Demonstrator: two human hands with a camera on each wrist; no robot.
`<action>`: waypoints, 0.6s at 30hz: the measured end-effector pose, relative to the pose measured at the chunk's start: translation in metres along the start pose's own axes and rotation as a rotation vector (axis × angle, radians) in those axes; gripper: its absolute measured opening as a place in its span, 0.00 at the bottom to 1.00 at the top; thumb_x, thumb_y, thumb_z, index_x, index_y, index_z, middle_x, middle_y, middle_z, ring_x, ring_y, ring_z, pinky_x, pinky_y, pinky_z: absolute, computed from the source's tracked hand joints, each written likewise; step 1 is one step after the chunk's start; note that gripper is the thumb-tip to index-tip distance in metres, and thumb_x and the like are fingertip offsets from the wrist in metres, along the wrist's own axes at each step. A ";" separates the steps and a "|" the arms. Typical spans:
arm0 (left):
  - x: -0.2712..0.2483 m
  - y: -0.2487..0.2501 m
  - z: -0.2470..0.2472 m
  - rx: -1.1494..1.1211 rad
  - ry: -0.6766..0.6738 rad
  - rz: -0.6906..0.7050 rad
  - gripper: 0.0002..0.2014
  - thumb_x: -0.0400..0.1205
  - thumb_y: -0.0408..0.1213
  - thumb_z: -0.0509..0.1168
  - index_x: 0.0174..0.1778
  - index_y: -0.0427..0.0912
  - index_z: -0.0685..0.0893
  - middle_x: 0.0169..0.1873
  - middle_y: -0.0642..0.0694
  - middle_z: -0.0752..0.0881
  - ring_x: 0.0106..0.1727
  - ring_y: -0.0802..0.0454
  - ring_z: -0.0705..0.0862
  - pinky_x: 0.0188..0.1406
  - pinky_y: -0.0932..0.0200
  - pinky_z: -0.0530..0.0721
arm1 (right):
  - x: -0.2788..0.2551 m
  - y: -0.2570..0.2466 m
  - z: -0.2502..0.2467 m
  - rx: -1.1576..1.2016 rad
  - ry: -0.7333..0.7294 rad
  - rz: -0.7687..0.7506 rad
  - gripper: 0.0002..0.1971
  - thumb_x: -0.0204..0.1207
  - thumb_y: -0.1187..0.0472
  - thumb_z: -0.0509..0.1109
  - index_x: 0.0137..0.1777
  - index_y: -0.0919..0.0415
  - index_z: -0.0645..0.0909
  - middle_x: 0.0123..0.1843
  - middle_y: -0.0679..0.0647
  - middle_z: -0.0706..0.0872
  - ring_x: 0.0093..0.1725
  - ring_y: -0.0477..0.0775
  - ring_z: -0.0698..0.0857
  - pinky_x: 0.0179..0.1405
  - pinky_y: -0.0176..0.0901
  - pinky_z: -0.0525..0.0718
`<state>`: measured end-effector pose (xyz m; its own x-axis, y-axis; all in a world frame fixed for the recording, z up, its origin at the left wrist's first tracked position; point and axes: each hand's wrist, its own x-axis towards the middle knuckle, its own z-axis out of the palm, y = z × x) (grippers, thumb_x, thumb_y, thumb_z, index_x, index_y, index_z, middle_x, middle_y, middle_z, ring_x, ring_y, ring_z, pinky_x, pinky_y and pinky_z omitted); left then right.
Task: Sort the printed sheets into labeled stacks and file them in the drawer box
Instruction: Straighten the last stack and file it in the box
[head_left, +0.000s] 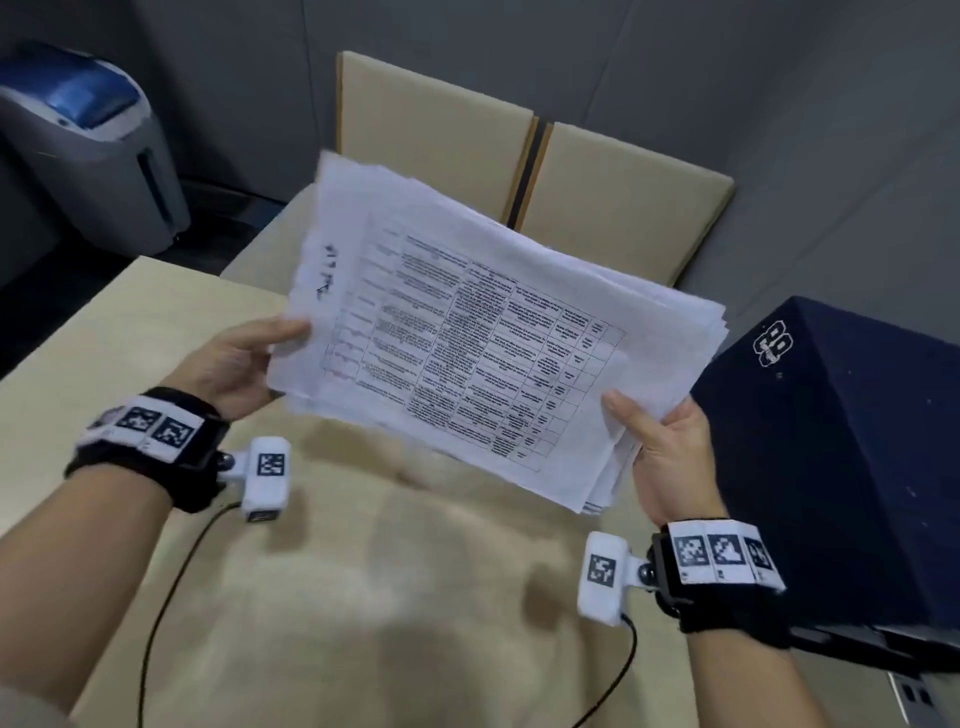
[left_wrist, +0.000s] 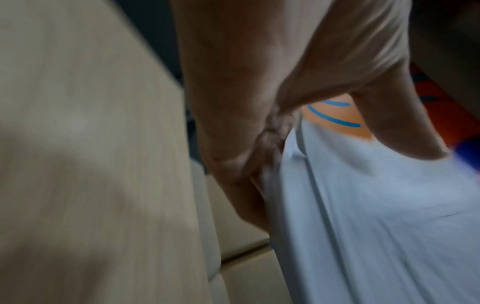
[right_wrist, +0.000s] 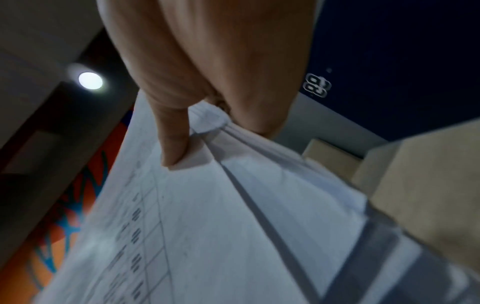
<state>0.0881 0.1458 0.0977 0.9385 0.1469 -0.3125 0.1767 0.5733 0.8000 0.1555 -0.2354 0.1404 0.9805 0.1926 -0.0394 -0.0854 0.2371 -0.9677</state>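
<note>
A thick stack of printed sheets (head_left: 483, 332), its top page a table with a handwritten note on the left margin, is held in the air over the beige table (head_left: 93, 332). My left hand (head_left: 244, 364) pinches the stack's left edge, thumb on top. My right hand (head_left: 660, 447) grips its lower right corner, thumb on top and fingers beneath. In the left wrist view the sheets (left_wrist: 376, 216) run down from my left hand (left_wrist: 259, 144). In the right wrist view my thumb (right_wrist: 174, 148) presses on the sheets (right_wrist: 207, 236).
A dark navy box (head_left: 841, 452) with a white logo stands at the right. Two beige chair backs (head_left: 519, 156) stand behind the table. A grey and blue machine (head_left: 88, 140) sits at the far left. Cables hang from both wrist cameras.
</note>
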 end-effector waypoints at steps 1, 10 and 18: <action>-0.002 0.004 -0.002 0.140 -0.020 0.028 0.15 0.82 0.34 0.64 0.62 0.36 0.88 0.67 0.35 0.85 0.63 0.42 0.88 0.59 0.50 0.88 | -0.001 -0.003 0.000 -0.033 -0.016 -0.018 0.17 0.76 0.77 0.69 0.65 0.69 0.81 0.59 0.63 0.90 0.59 0.62 0.89 0.57 0.52 0.88; -0.033 -0.038 0.027 0.231 0.138 0.317 0.26 0.70 0.27 0.76 0.66 0.33 0.83 0.58 0.40 0.90 0.60 0.40 0.89 0.58 0.46 0.88 | -0.022 0.030 0.016 -0.115 0.048 -0.128 0.14 0.76 0.68 0.73 0.48 0.46 0.89 0.51 0.50 0.92 0.56 0.51 0.89 0.54 0.41 0.86; -0.028 -0.076 -0.013 0.371 0.294 0.232 0.23 0.62 0.36 0.83 0.53 0.39 0.89 0.48 0.44 0.93 0.49 0.48 0.92 0.48 0.54 0.89 | -0.045 0.109 0.007 -0.284 0.237 0.142 0.21 0.65 0.68 0.82 0.59 0.69 0.85 0.55 0.63 0.91 0.54 0.54 0.90 0.52 0.46 0.86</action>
<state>0.0442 0.1087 0.0385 0.8517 0.4871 -0.1933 0.1169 0.1830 0.9761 0.1003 -0.2116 0.0383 0.9789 -0.0285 -0.2024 -0.2037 -0.0553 -0.9775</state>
